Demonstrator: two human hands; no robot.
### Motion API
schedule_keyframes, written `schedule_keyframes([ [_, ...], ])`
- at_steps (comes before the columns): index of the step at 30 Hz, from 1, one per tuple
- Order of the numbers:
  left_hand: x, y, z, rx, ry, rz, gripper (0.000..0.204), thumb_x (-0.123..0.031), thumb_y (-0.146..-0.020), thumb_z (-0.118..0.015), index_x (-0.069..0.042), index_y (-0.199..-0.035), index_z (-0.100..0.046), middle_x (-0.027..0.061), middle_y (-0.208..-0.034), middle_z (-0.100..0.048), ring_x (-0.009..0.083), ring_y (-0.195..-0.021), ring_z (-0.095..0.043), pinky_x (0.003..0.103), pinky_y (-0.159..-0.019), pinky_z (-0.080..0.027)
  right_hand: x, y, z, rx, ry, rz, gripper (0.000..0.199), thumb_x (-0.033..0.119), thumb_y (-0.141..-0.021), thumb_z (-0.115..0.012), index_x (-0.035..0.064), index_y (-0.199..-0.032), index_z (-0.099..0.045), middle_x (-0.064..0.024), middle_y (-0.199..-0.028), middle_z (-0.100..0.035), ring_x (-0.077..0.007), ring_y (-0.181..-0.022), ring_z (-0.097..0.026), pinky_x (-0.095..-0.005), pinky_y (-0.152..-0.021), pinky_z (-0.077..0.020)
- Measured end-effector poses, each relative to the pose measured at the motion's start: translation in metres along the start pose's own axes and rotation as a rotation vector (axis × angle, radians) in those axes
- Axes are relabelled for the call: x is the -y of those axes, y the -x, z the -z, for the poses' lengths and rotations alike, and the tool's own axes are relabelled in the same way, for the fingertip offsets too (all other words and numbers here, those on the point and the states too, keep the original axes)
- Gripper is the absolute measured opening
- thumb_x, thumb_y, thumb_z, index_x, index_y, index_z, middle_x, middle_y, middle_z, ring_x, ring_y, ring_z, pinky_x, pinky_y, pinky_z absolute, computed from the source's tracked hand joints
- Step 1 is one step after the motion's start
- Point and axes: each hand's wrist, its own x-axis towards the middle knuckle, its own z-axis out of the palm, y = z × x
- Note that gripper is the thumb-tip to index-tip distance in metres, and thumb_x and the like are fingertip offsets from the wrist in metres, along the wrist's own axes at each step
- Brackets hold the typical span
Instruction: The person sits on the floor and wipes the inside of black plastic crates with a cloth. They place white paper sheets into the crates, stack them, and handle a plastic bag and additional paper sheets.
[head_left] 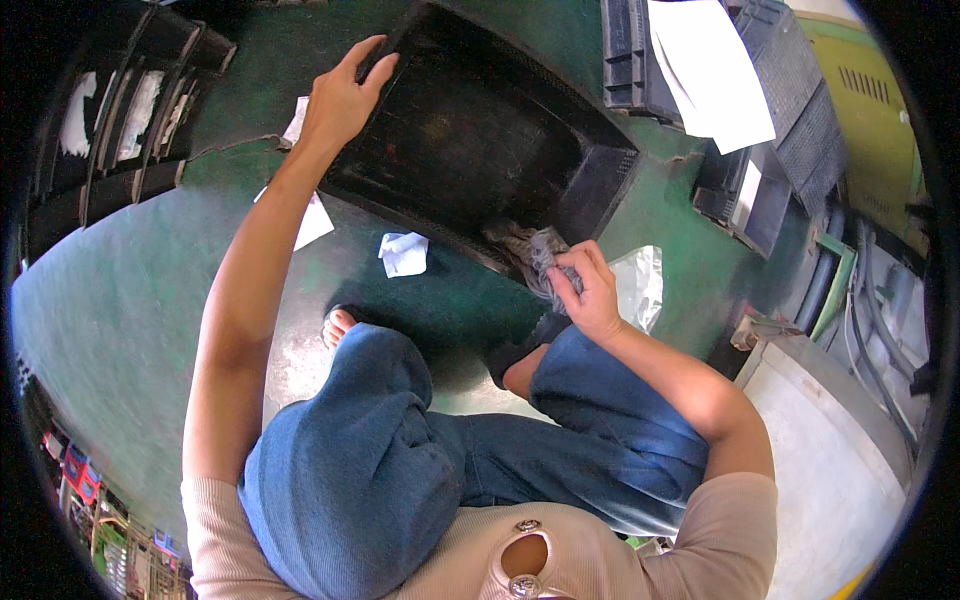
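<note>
A black plastic crate (450, 130) lies tilted in front of me, its open inside facing up toward me. My left hand (345, 95) grips the crate's left edge, with thumb and fingers closed over the rim. A crumpled grey rag (543, 255) is bunched in my right hand (592, 290), at the crate's near right rim. Part of the rag reaches over that rim to the inside. The crate's inner floor looks dark, with dull brownish marks.
Paper scraps, one crumpled white piece (404, 254) among them, lie on the green floor (130, 290). Stacked black crates (130, 100) stand at far left. More dark crates (740, 200) bearing white sheets (712, 75) are at far right, beside a metal cabinet (820, 420) and cables.
</note>
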Motion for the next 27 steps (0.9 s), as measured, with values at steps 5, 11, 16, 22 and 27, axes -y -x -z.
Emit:
schedule_keyframes([
  [5,0.007,0.029,0.012,-0.124,0.002,0.117,0.056,-0.051,-0.085,-0.050,-0.017,-0.129,-0.046,0.0234,-0.098,-0.063,0.0390,-0.094,-0.060,0.040,-0.085,-0.044,0.017,-0.064,0.009,-0.107,-0.052,0.005,0.013,0.010,-0.077,-0.066,0.0023,-0.084,-0.058,-0.0112,-0.081,-0.053,-0.0261,-0.074,-0.055,-0.0334,-0.066,-0.0450],
  [11,0.027,0.049,0.018,-0.205,0.008,0.191,0.061,-0.045,-0.083,-0.053,-0.015,-0.134,-0.036,0.0270,-0.105,-0.057,0.0388,-0.101,-0.056,0.042,-0.090,-0.041,0.020,-0.165,-0.037,-0.173,0.192,0.556,0.020,0.015,-0.074,-0.068,0.0110,-0.092,-0.060,-0.0075,-0.094,-0.054,-0.0258,-0.085,-0.056,-0.0346,-0.071,-0.0467],
  [16,0.031,0.026,0.009,-0.285,-0.041,0.073,0.056,-0.027,-0.083,-0.055,-0.011,-0.133,-0.036,0.0249,-0.110,-0.054,0.0415,-0.105,-0.052,0.045,-0.091,-0.040,0.001,-0.238,-0.118,0.086,0.562,0.799,0.028,0.017,-0.080,-0.057,0.0196,-0.108,-0.057,-0.0038,-0.115,-0.052,-0.0245,-0.109,-0.049,-0.0391,-0.087,-0.0429],
  [22,0.031,0.032,0.007,-0.306,0.018,0.111,0.053,-0.019,-0.081,-0.057,-0.011,-0.130,-0.040,0.0232,-0.111,-0.054,0.0406,-0.104,-0.052,0.045,-0.089,-0.041,-0.051,-0.248,-0.109,0.151,0.872,0.429,0.036,0.015,-0.079,-0.050,0.0162,-0.114,-0.054,-0.0043,-0.117,-0.052,-0.0264,-0.107,-0.050,-0.0421,-0.083,-0.0468],
  [27,0.027,0.029,0.004,-0.323,0.048,0.081,0.053,-0.019,-0.081,-0.057,-0.012,-0.131,-0.040,0.0224,-0.112,-0.053,0.0388,-0.103,-0.053,0.044,-0.089,-0.041,-0.081,-0.235,-0.073,0.199,1.074,-0.280,0.028,0.021,-0.089,-0.043,0.0083,-0.105,-0.063,-0.0162,-0.100,-0.062,-0.0316,-0.086,-0.063,-0.0414,-0.069,-0.0524],
])
